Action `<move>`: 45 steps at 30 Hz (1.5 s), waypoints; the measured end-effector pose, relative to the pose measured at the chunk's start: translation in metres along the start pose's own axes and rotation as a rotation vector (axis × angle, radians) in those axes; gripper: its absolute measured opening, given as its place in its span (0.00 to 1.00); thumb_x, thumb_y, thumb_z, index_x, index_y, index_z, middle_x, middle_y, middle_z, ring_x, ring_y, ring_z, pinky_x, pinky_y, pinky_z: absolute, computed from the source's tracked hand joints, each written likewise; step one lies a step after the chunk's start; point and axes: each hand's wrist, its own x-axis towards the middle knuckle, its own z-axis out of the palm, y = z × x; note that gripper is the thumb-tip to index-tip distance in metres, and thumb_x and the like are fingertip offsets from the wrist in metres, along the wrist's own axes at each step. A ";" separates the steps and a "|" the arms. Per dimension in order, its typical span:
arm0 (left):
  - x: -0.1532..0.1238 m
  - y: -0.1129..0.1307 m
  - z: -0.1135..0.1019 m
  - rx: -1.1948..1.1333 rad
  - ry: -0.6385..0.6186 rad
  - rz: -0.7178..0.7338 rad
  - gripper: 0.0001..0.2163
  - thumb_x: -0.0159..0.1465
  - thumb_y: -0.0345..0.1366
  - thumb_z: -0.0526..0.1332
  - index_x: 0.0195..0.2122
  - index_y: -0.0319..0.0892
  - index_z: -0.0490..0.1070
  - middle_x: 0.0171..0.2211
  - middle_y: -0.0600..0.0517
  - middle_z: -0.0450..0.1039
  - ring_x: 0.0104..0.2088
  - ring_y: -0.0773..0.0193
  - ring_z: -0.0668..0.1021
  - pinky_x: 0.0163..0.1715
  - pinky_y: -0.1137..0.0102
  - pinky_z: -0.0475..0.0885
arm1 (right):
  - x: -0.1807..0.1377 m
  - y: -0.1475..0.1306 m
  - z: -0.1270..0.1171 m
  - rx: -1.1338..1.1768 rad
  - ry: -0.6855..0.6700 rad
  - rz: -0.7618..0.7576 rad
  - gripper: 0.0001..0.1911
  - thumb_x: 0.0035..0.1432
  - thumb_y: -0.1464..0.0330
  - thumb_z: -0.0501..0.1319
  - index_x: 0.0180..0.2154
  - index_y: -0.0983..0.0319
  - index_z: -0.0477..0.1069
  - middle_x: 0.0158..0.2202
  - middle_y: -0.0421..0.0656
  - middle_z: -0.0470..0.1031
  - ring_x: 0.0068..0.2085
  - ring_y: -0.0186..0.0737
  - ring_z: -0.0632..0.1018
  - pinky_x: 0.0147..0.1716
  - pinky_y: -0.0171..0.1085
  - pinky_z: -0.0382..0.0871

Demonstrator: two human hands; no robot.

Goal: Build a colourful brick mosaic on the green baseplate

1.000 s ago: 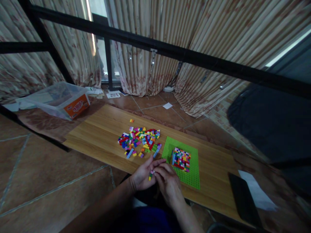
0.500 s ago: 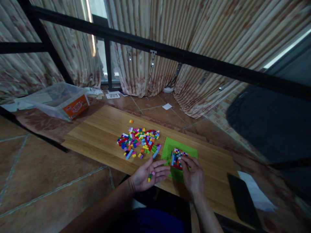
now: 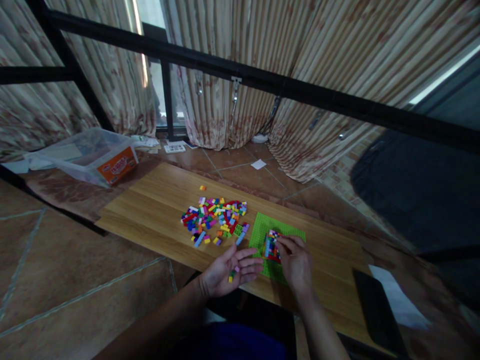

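**Desk:** What does your feed show at the wooden table (image 3: 150, 205)?

**Operator:** A person building with toy bricks. My read is that one brick is being seated. The right hand (image 3: 296, 260) reaches onto the brick block (image 3: 270, 246), which stands on the green baseplate (image 3: 270, 221) near the table's front edge.

**Desk:** How do the hands stand?

**Operator:** The left hand (image 3: 228, 270) lies palm up and spread wide just left of the baseplate, with a few small bricks (image 3: 232, 273) resting loose in it. The right hand is palm down, wrist low, its fingers (image 3: 284, 243) curled onto the block's top. I cannot tell whether they pinch a brick or only press.

**Desk:** And what would a further move call for?

**Operator:** I judge firm, square pressure so the studs lock. After that, a fine pinch from the left palm or from the loose pile (image 3: 215, 217) behind it.
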 end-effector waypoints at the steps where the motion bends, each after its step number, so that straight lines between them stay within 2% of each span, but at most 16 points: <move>1: 0.000 0.000 0.000 0.002 -0.002 0.000 0.26 0.65 0.51 0.44 0.51 0.36 0.67 0.49 0.39 0.71 0.48 0.56 0.74 0.50 0.63 0.60 | 0.000 0.000 0.000 0.001 0.002 0.007 0.16 0.58 0.59 0.54 0.34 0.60 0.77 0.37 0.47 0.73 0.37 0.41 0.73 0.40 0.42 0.68; 9: -0.001 0.000 -0.001 -0.013 -0.007 -0.014 0.25 0.65 0.50 0.44 0.52 0.36 0.66 0.49 0.38 0.70 0.48 0.55 0.73 0.50 0.63 0.59 | -0.006 0.000 0.002 0.057 0.016 0.024 0.15 0.58 0.60 0.54 0.37 0.61 0.76 0.39 0.47 0.73 0.39 0.41 0.74 0.41 0.43 0.69; 28: 0.000 0.000 0.001 -0.029 0.024 -0.022 0.26 0.65 0.50 0.44 0.51 0.35 0.66 0.48 0.38 0.71 0.46 0.55 0.74 0.49 0.63 0.59 | -0.014 0.001 0.009 0.063 0.009 -0.065 0.15 0.61 0.65 0.51 0.39 0.60 0.76 0.42 0.48 0.71 0.43 0.42 0.73 0.44 0.44 0.69; 35: -0.002 0.000 0.001 -0.023 0.002 0.002 0.26 0.65 0.50 0.44 0.52 0.35 0.65 0.49 0.38 0.70 0.48 0.55 0.73 0.51 0.63 0.58 | -0.013 -0.004 0.005 0.098 -0.008 -0.023 0.16 0.60 0.63 0.51 0.39 0.60 0.76 0.43 0.48 0.72 0.43 0.42 0.73 0.45 0.44 0.68; 41: -0.002 0.000 0.000 -0.027 -0.008 0.010 0.25 0.65 0.50 0.44 0.52 0.35 0.66 0.49 0.38 0.71 0.48 0.55 0.74 0.51 0.62 0.58 | -0.016 -0.011 -0.002 0.140 0.084 0.065 0.16 0.60 0.62 0.52 0.42 0.61 0.74 0.43 0.48 0.73 0.44 0.43 0.74 0.46 0.45 0.68; 45: -0.002 0.001 0.001 -0.051 0.012 -0.005 0.26 0.65 0.50 0.44 0.52 0.35 0.66 0.48 0.38 0.71 0.48 0.55 0.73 0.50 0.63 0.60 | -0.031 -0.028 -0.003 0.173 0.102 0.051 0.14 0.60 0.63 0.53 0.41 0.61 0.74 0.42 0.48 0.73 0.43 0.42 0.74 0.45 0.45 0.69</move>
